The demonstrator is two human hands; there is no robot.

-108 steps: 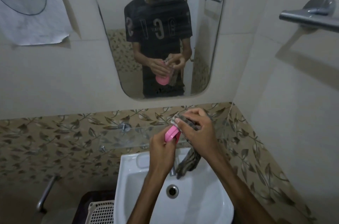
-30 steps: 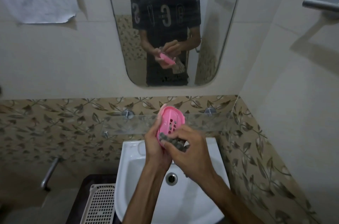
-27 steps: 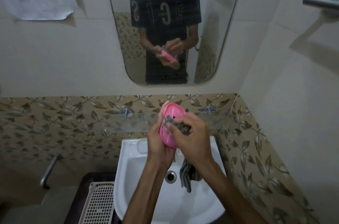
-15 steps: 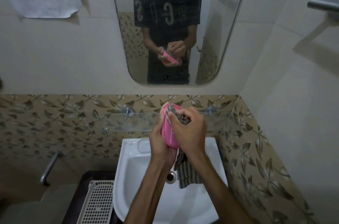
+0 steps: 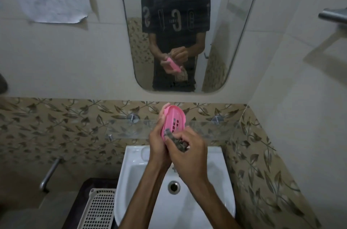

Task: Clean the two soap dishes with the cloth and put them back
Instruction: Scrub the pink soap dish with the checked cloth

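- Head view: left hand clasps the pink soap dish above the washbasin, long axis upright.
- Right hand, fist closed round the cloth, presses the dish's lower end.

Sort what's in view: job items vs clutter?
Job:
- pink soap dish, held in left hand
- cloth, gripped in right hand
- glass shelf

Not involved:
- sink
- white basket
- mirror
- paper sheet
- towel bar
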